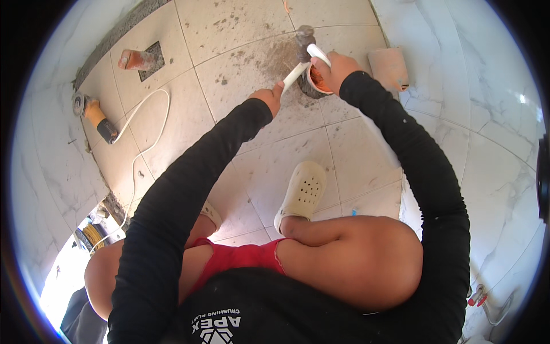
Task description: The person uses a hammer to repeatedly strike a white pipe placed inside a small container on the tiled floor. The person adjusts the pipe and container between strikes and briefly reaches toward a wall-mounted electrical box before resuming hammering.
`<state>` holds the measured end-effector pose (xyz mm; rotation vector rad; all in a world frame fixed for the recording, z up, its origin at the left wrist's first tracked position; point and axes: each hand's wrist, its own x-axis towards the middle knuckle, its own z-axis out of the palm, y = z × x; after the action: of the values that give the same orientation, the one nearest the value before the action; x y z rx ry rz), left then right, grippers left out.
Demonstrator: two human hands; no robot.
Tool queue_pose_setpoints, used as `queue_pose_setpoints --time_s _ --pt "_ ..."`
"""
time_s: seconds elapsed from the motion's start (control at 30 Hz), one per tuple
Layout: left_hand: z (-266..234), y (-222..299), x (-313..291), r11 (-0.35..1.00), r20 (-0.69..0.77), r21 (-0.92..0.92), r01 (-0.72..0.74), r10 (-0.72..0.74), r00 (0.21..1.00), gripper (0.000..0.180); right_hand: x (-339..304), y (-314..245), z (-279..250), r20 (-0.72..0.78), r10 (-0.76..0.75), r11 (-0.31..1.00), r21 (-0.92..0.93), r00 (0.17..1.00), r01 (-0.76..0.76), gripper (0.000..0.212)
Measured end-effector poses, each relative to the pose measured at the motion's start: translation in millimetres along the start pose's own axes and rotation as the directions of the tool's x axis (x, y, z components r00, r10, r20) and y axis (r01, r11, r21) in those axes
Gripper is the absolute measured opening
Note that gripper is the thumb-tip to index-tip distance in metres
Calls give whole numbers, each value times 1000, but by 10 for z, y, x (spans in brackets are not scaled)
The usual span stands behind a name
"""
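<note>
My left hand [271,96] is closed around a slim white bar [295,74], slanting up and to the right. My right hand [342,70] grips a short white tube-like piece [318,54] that points up and to the left. Both pieces reach toward a dirty grey, upright lump [305,39]; whether they join there I cannot tell. Just beneath them is an orange pipe opening [318,78] in a rough dark hole in the tiled floor [286,135]. My right hand partly covers its edge.
An orange pipe stub [136,59] rises from a square cutout at left. Below it lies a yellow-and-black angle grinder [98,117] with a white cord [166,114]. A pinkish container [389,67] stands against the marbled right wall [452,103]. Dirt speckles the far tiles.
</note>
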<state>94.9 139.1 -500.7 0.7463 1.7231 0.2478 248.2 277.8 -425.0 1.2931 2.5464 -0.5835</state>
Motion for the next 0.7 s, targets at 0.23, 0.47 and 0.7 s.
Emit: queue_pose_setpoints --time_s 0.23,0.47,0.7 --pt "-80 -20 34 990 56 -109 85 -79 995 75 53 17 -165 -430 -115 955 199 896 219 56" --pt "48 -102 -25 998 42 -38 57 -55 998 78 -61 149 208 -81 0 987 162 997 14 57" --pt "22 -254 -70 960 -191 217 -177 220 957 83 -320 207 -91 -246 48 956 293 968 27 61"
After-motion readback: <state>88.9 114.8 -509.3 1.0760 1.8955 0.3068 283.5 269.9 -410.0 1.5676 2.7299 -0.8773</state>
